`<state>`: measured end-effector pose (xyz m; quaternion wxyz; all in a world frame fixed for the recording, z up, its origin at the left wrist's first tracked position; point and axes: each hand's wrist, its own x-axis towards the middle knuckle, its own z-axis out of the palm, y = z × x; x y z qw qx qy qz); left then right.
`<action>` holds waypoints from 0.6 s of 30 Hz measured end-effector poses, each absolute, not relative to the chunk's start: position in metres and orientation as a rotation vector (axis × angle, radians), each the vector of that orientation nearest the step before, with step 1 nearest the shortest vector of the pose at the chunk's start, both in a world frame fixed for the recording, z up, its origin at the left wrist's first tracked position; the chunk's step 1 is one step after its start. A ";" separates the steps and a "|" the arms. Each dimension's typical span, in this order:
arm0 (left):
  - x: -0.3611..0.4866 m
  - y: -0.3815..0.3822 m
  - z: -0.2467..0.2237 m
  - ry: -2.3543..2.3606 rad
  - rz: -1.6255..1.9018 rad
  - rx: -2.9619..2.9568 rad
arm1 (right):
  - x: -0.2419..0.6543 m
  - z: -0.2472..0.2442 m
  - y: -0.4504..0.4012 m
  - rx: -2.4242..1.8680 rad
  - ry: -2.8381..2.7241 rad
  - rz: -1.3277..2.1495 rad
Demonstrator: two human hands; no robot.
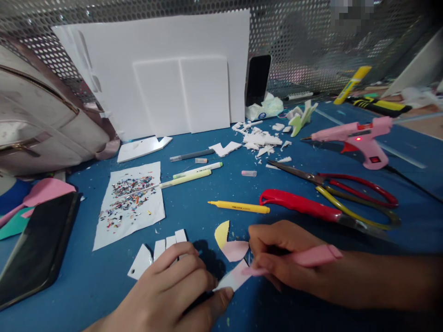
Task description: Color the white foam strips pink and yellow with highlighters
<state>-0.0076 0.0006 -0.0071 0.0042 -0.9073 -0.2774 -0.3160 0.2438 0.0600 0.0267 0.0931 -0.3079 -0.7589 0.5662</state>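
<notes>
- Strip, small and white [232, 278], part tinted pink; slanted at the near side of the blue tabletop [187, 207], between the two hands.
- Left hand [183, 286], fingers curled, thumb and forefinger pinching the strip's near end.
- Right hand [285, 253], fingers closed around a pink marker [314, 256], its tip end at the strip's far part.
- Handling note: light, overlapping strokes in one direction would probably give the most even pink; the pinch is best kept firm, close to the edge and off damp ink, to spare the tint from smudges.
- Cut piece, yellow and pink [236, 250], just beyond the strip; best left untouched by the right hand's knuckles.
- White pieces [141, 262], partly covered by the left hand.
- Yellow pen [238, 206], lying crosswise beyond the cut piece.
- Red-handled knife [301, 204] and scissors [360, 184], to the right; elbow room there calls for care.
- Pink glue gun [363, 133], red light showing; possibly hot, so the forearm is best kept away.
- Paper with coloured bits [157, 184], on the left.
</notes>
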 end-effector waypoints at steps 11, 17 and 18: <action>-0.006 0.002 0.002 -0.871 -0.945 -2.874 | 0.244 0.023 0.058 -0.875 -2.232 1.678; -0.007 0.001 -0.004 -0.863 -1.019 -2.851 | 0.246 0.023 0.059 -0.895 -2.234 1.704; -0.006 0.002 -0.004 -0.863 -1.017 -2.849 | 0.246 0.023 0.059 -0.879 -2.240 1.722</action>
